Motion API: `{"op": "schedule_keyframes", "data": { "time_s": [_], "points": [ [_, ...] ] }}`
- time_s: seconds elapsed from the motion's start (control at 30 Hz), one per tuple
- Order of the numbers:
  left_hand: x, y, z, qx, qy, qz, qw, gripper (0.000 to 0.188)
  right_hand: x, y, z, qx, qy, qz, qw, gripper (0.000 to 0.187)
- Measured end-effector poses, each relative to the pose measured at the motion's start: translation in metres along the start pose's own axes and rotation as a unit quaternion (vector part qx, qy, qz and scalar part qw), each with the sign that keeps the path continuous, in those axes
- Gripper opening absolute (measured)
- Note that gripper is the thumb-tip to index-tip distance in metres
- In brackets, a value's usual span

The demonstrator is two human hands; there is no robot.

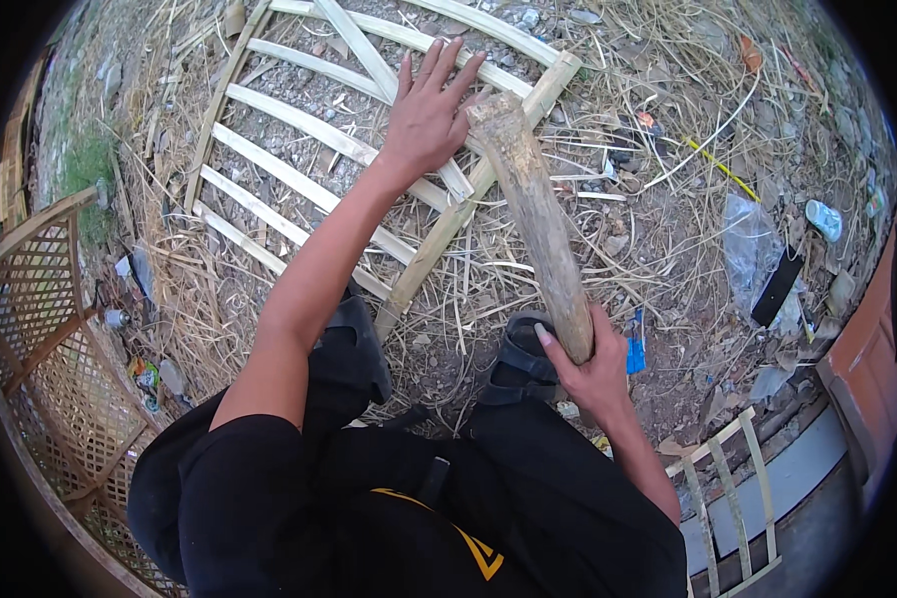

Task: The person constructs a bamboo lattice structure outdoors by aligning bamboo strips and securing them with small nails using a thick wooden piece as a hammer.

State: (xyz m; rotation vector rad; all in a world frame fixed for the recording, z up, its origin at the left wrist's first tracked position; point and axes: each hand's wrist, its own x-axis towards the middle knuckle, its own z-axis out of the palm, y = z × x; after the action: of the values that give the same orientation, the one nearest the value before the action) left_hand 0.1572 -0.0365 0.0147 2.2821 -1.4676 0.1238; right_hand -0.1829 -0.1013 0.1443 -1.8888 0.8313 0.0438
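Observation:
A frame of pale wooden slats (284, 178) lies on the ground before me, with several slats running side by side between two rails. Over its far part my left hand (429, 120) is spread, palm down and fingers apart, above a diagonal slat (357, 45). My right hand (596, 367) is closed round the narrow lower end of a thick, rough wooden club (535, 214). The club's broad head is by my left thumb, over the near rail (431, 256); whether it touches the rail I cannot tell.
A curved lattice panel (45, 349) stands at the left. On the right lie a clear plastic bag (749, 239), a black strip (777, 287), a yellow stick (720, 169) and a small slatted piece (733, 498). Thin wood strips litter the dirt. My sandalled foot (520, 364) is near the club.

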Motion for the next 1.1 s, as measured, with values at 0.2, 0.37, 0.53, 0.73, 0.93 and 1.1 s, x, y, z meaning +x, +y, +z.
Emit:
{"op": "schedule_keyframes", "data": {
  "time_s": [0.2, 0.37, 0.53, 0.73, 0.93, 1.1],
  "points": [
    [0.004, 0.001, 0.002, 0.011, -0.042, 0.001, 0.999, 0.063, 0.005, 0.005, -0.008, -0.017, -0.029, 0.005, 0.999, 0.042],
    [0.002, 0.002, 0.006, 0.06, -0.046, 0.011, 0.997, 0.059, 0.007, 0.011, -0.01, -0.014, -0.033, 0.003, 0.999, 0.043],
    [0.004, 0.005, 0.007, 0.058, -0.059, -0.005, 0.997, 0.059, 0.009, 0.004, -0.021, -0.112, -0.085, -0.05, 0.989, 0.048],
    [0.004, 0.003, 0.005, 0.036, -0.052, 0.003, 0.998, 0.059, -0.001, -0.003, -0.032, -0.202, -0.111, -0.143, 0.962, 0.05],
    [0.01, 0.003, 0.01, 0.067, -0.084, 0.043, 0.993, 0.06, 0.002, 0.004, -0.043, -0.277, -0.118, -0.015, 0.953, 0.051],
    [0.01, 0.0, 0.006, 0.035, -0.088, 0.057, 0.994, 0.061, 0.003, -0.015, -0.046, -0.21, -0.1, -0.192, 0.953, 0.053]
  ]
}}
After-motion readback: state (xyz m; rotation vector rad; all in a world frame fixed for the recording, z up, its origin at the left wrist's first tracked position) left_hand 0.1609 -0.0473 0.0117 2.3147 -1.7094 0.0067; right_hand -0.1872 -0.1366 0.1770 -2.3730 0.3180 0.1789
